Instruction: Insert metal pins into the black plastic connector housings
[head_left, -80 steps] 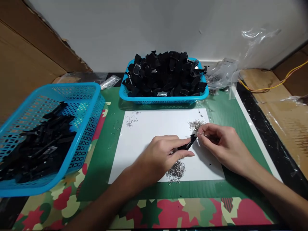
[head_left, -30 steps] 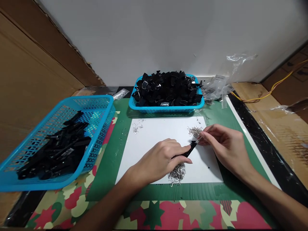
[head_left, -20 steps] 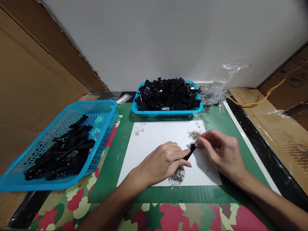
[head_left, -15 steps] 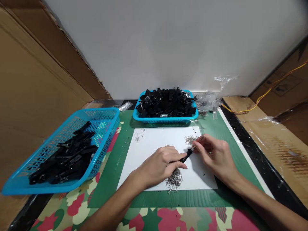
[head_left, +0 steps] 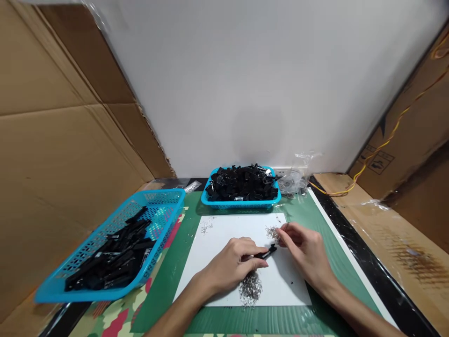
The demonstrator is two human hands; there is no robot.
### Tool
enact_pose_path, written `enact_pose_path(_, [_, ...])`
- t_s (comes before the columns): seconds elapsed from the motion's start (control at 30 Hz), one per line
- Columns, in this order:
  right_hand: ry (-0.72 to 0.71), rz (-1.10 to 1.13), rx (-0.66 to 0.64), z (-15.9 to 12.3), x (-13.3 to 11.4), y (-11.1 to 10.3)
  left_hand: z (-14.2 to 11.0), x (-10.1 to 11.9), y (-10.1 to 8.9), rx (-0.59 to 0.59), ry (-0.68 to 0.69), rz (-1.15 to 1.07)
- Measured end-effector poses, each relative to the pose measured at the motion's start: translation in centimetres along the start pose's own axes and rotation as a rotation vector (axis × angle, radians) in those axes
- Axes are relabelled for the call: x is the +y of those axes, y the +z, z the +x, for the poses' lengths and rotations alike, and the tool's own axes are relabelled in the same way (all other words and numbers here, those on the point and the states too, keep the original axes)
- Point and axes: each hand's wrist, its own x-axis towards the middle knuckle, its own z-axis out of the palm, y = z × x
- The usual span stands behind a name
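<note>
My left hand (head_left: 234, 262) rests on a white sheet (head_left: 224, 234), fingers closed round a small black plastic part (head_left: 266, 253) whose tip points to the right. My right hand (head_left: 301, 248) sits just right of that tip, its fingers pinched together near it; what they hold is too small to make out. A small heap of tiny metal springs (head_left: 271, 231) lies just beyond the right fingers. A bigger heap of springs (head_left: 249, 289) lies below my left hand.
A blue basket (head_left: 242, 204) heaped with black parts stands behind the sheet. A second blue basket (head_left: 164, 199), partly filled with black parts, sits at the left. Cardboard walls stand left and right. Clear plastic bags (head_left: 294, 178) and a yellow cable (head_left: 365, 173) lie at the back right.
The head camera has tilted upward, so the table and hands now sit lower and smaller in view. Both hands stay together at the black part on the sheet.
</note>
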Motion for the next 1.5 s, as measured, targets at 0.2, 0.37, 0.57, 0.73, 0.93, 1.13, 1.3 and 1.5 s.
enact_pose_path(0.2, [-0.01, 0.104, 0.129, 0.3, -0.5, -1.3, 0.9, 0.1, -3.0, 0.32, -0.097, -0.053])
enact_pose_path(0.37, [-0.065, 0.053, 0.068, 0.3, -0.8, -1.5, 2.1, -0.8, -8.0, 0.555, -0.177, 0.183])
enact_pose_path(0.57, [-0.162, 0.001, 0.002, 0.1, -0.9, -1.4, 2.2, -1.5, -12.2, 0.537, -0.204, 0.333])
enact_pose_path(0.73, [-0.201, -0.004, -0.009, 0.1, -0.4, -1.3, 2.5, -2.2, -12.9, 0.462, -0.188, 0.386])
enact_pose_path(0.93, [-0.189, -0.033, -0.037, 0.1, 0.2, -1.2, 3.6, -4.0, -12.1, 0.455, -0.094, 0.383])
enact_pose_path(1.13, [-0.185, -0.041, -0.064, 0.1, 0.1, -1.4, 3.4, -5.3, -10.8, 0.567, -0.115, 0.418])
enact_pose_path(1.3, [-0.191, -0.052, -0.073, 0.0, 0.1, -1.4, 2.6, -5.9, -10.5, 0.628, -0.121, 0.432])
enact_pose_path(1.5, [-0.162, -0.092, -0.109, 0.0, 0.6, -1.7, 0.9, -3.7, -10.6, 0.658, -0.15, 0.478])
